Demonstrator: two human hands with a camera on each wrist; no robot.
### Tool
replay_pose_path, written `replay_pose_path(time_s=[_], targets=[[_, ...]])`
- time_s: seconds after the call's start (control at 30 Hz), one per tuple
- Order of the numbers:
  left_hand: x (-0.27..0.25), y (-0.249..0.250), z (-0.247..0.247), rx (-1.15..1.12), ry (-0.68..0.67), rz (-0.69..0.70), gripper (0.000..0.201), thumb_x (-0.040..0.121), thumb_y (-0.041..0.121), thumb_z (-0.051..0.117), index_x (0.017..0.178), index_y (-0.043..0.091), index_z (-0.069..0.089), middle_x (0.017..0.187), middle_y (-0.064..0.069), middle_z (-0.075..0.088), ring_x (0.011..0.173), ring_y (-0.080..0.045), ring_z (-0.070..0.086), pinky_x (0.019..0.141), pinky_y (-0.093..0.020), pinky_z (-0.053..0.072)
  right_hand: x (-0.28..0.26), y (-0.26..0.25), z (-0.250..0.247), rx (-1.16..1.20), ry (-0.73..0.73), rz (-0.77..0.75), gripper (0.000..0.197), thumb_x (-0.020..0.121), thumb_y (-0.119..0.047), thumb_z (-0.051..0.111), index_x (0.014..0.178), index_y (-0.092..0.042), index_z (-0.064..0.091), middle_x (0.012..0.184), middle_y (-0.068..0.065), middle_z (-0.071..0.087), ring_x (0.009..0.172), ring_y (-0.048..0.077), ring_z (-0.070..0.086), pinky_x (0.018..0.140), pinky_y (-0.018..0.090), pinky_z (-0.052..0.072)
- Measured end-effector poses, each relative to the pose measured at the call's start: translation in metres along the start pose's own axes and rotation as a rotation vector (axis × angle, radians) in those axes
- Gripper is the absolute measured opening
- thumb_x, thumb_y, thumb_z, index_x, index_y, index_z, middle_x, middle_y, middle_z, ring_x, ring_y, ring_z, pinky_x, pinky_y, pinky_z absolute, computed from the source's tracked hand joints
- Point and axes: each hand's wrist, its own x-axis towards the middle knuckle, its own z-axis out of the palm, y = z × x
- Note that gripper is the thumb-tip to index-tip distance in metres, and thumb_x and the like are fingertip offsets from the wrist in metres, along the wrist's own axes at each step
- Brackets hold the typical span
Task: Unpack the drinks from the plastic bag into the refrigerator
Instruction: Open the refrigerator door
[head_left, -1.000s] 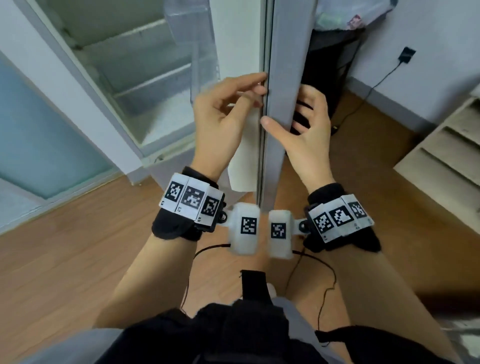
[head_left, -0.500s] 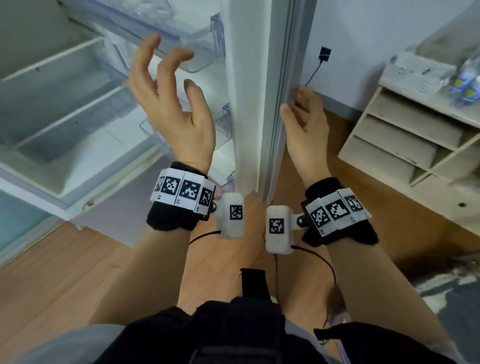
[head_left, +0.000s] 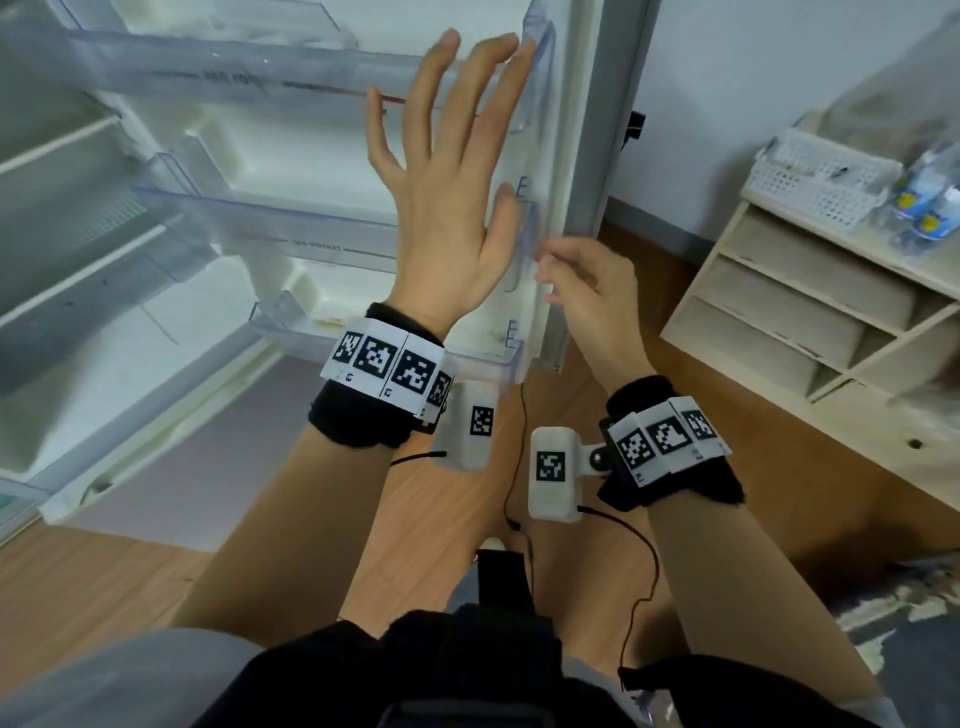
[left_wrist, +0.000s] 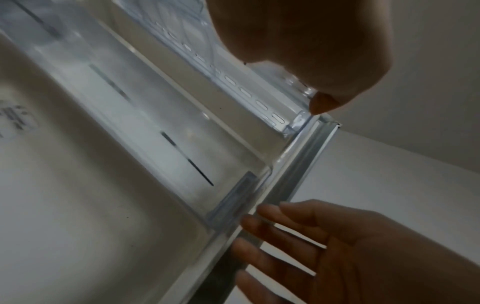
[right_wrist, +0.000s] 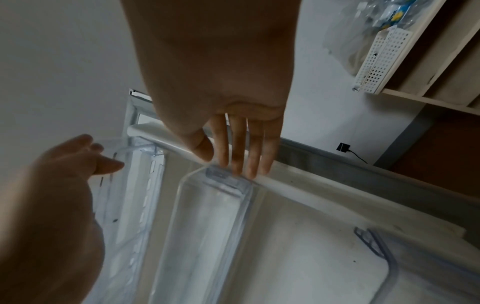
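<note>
The refrigerator door (head_left: 587, 156) stands wide open, its clear door bins (head_left: 270, 223) bare. My left hand (head_left: 447, 156) is raised in front of the door's inner side, fingers spread and holding nothing; whether it touches the upper bin is unclear. My right hand (head_left: 582, 280) is lower, its straight fingers (right_wrist: 241, 156) at the door's white rim beside the middle bin's end. A clear plastic bag (head_left: 930, 192) holding bottles with blue and yellow labels lies on top of the wooden shelf unit at the right, also in the right wrist view (right_wrist: 376, 20).
The refrigerator's bare inner shelves (head_left: 78, 234) are at the left. A white perforated basket (head_left: 821, 182) sits beside the bag on the wooden shelf unit (head_left: 805, 322). A plug (head_left: 636, 124) and cable are on the wall behind the door. Wooden floor lies below.
The door has swung from nearly edge-on to wide open. My left hand rose with fingers spread. My right hand left the door's outer edge and came to its inner rim.
</note>
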Motion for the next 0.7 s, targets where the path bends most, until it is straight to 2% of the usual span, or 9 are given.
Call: replay_pose_path(time_s=[0.1, 0.2, 0.23, 0.27, 0.4, 0.5, 0.63, 0.7], targets=[[0.022, -0.006, 0.033, 0.047, -0.047, 0.018, 0.07, 0.076, 0.022, 0.056, 0.143, 0.01, 0.039, 0.149, -0.008, 0.042, 0.138, -0.022, 0.019, 0.11, -0.061, 0.01, 0.03, 0.01, 0.001, 0.005, -0.001, -0.003, 0.02, 0.089, -0.018, 0.058, 0.106, -0.013, 0.067, 0.102, -0.002, 0.068, 0.099, 0.016, 0.064, 0.091, 0.042, 0.055], [0.043, -0.015, 0.063, 0.108, -0.049, 0.027, 0.078, 0.071, 0.013, 0.069, 0.143, 0.013, 0.04, 0.15, -0.008, 0.042, 0.137, -0.021, 0.017, 0.109, -0.052, 0.007, 0.064, 0.02, -0.001, 0.016, 0.025, 0.02, 0.024, 0.091, -0.02, 0.058, 0.111, -0.01, 0.066, 0.107, 0.002, 0.069, 0.097, 0.013, 0.063, 0.079, 0.024, 0.055], [0.05, -0.019, 0.074, 0.129, -0.043, 0.032, 0.08, 0.069, 0.012, 0.07, 0.142, 0.014, 0.04, 0.149, -0.007, 0.042, 0.137, -0.02, 0.017, 0.108, -0.049, 0.006, 0.077, 0.023, -0.002, 0.018, 0.022, 0.032, 0.026, 0.092, -0.021, 0.057, 0.115, -0.011, 0.064, 0.111, 0.003, 0.068, 0.099, 0.012, 0.063, 0.078, 0.022, 0.053], [0.056, -0.021, 0.084, 0.149, -0.042, 0.036, 0.081, 0.067, 0.011, 0.07, 0.142, 0.015, 0.04, 0.149, -0.007, 0.043, 0.137, -0.02, 0.018, 0.108, -0.048, 0.007, 0.09, 0.028, -0.002, 0.025, 0.019, 0.044, 0.028, 0.092, -0.023, 0.056, 0.117, -0.012, 0.063, 0.115, 0.004, 0.067, 0.102, 0.013, 0.062, 0.08, 0.022, 0.053], [0.081, -0.026, 0.11, 0.185, -0.076, -0.001, 0.087, 0.06, 0.015, 0.061, 0.144, 0.019, 0.04, 0.151, -0.005, 0.041, 0.142, -0.025, 0.027, 0.109, -0.058, 0.011, 0.127, 0.036, 0.002, 0.033, 0.002, 0.093, 0.031, 0.095, -0.024, 0.051, 0.122, -0.013, 0.06, 0.123, 0.006, 0.062, 0.105, 0.016, 0.062, 0.084, 0.029, 0.055], [0.092, -0.024, 0.123, 0.187, -0.135, -0.047, 0.089, 0.059, 0.015, 0.059, 0.145, 0.022, 0.037, 0.154, -0.005, 0.036, 0.144, -0.029, 0.027, 0.11, -0.06, 0.007, 0.146, 0.038, 0.002, 0.028, -0.004, 0.1, 0.03, 0.096, -0.024, 0.048, 0.121, -0.012, 0.06, 0.121, 0.009, 0.062, 0.103, 0.019, 0.062, 0.087, 0.034, 0.055], [0.101, -0.028, 0.141, 0.21, -0.075, -0.081, 0.083, 0.06, 0.014, 0.058, 0.142, 0.023, 0.044, 0.15, -0.007, 0.042, 0.142, -0.031, 0.032, 0.111, -0.06, 0.008, 0.166, 0.039, -0.003, 0.044, -0.035, 0.111, 0.029, 0.096, -0.025, 0.049, 0.118, -0.012, 0.062, 0.116, 0.011, 0.063, 0.103, 0.025, 0.063, 0.093, 0.044, 0.055], [0.105, -0.029, 0.15, 0.207, -0.025, -0.092, 0.079, 0.06, 0.015, 0.06, 0.137, 0.024, 0.05, 0.147, -0.007, 0.047, 0.139, -0.032, 0.035, 0.11, -0.06, 0.011, 0.176, 0.039, -0.009, 0.043, -0.068, 0.106, 0.029, 0.097, -0.023, 0.048, 0.117, -0.009, 0.063, 0.114, 0.011, 0.066, 0.102, 0.025, 0.063, 0.095, 0.044, 0.053]])
